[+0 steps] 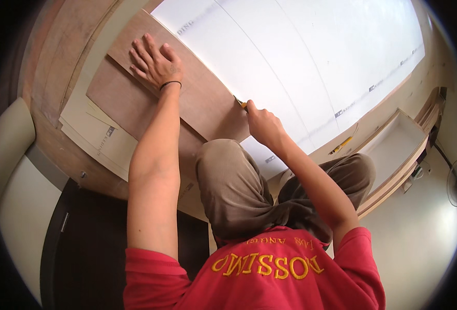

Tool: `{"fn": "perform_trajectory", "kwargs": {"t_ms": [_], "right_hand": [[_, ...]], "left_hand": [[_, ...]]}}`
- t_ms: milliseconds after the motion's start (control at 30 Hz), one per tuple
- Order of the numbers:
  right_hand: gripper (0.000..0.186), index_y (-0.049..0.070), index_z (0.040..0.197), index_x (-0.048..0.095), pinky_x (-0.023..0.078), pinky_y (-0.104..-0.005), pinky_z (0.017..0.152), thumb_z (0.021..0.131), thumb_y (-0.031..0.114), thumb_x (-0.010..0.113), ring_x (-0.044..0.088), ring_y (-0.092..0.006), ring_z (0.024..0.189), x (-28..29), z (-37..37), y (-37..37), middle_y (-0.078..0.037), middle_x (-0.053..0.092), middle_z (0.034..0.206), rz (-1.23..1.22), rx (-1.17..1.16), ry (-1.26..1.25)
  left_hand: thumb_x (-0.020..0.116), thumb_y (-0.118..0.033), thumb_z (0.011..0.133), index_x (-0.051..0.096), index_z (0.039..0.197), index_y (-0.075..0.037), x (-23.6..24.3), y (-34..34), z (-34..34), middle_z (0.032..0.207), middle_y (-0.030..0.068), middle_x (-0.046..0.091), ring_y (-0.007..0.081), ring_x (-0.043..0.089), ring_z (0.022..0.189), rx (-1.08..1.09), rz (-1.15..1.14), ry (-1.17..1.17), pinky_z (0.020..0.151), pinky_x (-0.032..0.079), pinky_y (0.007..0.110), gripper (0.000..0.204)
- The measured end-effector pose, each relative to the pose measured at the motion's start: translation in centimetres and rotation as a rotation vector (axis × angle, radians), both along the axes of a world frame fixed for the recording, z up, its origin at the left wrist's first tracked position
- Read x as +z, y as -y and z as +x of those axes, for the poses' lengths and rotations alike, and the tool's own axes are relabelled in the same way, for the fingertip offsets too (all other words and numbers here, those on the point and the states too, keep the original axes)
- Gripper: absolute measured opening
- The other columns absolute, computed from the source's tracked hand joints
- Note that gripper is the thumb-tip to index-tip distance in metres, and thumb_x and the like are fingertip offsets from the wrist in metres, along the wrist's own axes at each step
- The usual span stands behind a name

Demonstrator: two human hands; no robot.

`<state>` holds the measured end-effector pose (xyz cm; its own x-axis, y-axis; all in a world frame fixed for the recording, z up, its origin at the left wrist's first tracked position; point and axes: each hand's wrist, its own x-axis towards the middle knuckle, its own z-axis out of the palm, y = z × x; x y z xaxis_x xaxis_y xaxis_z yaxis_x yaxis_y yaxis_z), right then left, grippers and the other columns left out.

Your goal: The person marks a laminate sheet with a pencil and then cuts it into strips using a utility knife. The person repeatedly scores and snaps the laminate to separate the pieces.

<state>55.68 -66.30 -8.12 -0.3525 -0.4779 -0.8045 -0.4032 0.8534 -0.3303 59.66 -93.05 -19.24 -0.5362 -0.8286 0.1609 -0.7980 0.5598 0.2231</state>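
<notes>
My left hand (155, 66) lies with fingers spread on a long brown plywood strip (202, 93), which rests over another brown board (109, 88). Beside the strip's right edge is a large white sheet (290, 51) with thin lines across it and printed marks. My right hand (263, 123) grips a yellow-and-black utility knife (243, 105), its tip at the seam between strip and sheet, just above my bent knee. A second yellow cutter (342, 145) lies off to the right, below the sheet's lower edge.
At the right stands an open pale wooden box (422, 135), with wood strips (435, 103) and a cable near it. Cream sheets (79, 124) lie under the boards at the left. Further out are a padded cream edge (14, 129) and a dark panel (84, 248). My knees occupy the lower middle.
</notes>
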Motion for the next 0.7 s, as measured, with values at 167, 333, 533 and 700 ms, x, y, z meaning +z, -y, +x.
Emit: {"fn": "perform_trajectory", "kwargs": {"t_ms": [167, 333, 533, 700], "right_hand": [[0.017, 0.001, 0.109, 0.043, 0.054, -0.0534, 0.062, 0.093, 0.005, 0.046, 0.068, -0.0446, 0.074, -0.4, 0.4, -0.6, -0.026, 0.067, 0.077, -0.013, -0.014, -0.031], [0.014, -0.002, 0.104, 0.045, 0.055, -0.0524, 0.062, 0.093, 0.006, 0.047, 0.068, -0.0443, 0.072, 0.4, -0.4, -0.8, -0.025, 0.067, 0.076, -0.048, -0.003, -0.044], [0.017, -0.004, 0.102, 0.049, 0.054, -0.0515, 0.063, 0.095, 0.011, 0.049, 0.067, -0.0427, 0.070, 6.0, -3.3, -0.6, -0.023, 0.066, 0.074, -0.111, 0.096, 0.005], [0.021, 0.000, 0.105, 0.057, 0.053, -0.0502, 0.073, 0.087, 0.011, 0.055, 0.066, -0.0410, 0.079, 3.8, -7.3, -5.0, -0.021, 0.067, 0.078, -0.480, 0.103, -0.053]], "left_hand": [[0.042, -0.042, 0.096, 0.035, 0.153, -0.021, -0.5, 0.4, -0.4, 0.161, 0.0112, 0.026, 0.0352, 0.018, 0.150, -0.014, -0.022, -0.022, 0.117, 0.014, 0.061, 0.061], [0.041, -0.043, 0.097, 0.036, 0.153, -0.021, -1.2, 0.4, -0.5, 0.161, 0.0116, 0.026, 0.0346, 0.018, 0.150, -0.023, -0.053, -0.023, 0.117, 0.013, 0.060, 0.061], [0.043, -0.045, 0.096, 0.040, 0.151, -0.022, -1.8, 0.9, 0.2, 0.160, 0.0124, 0.029, 0.0340, 0.020, 0.149, -0.032, -0.086, -0.069, 0.117, 0.013, 0.060, 0.059], [0.047, -0.048, 0.096, 0.042, 0.149, -0.027, -3.0, 1.8, 0.2, 0.158, 0.0074, 0.034, 0.0307, 0.025, 0.148, -0.046, -0.153, -0.114, 0.114, 0.017, 0.060, 0.057]]}}
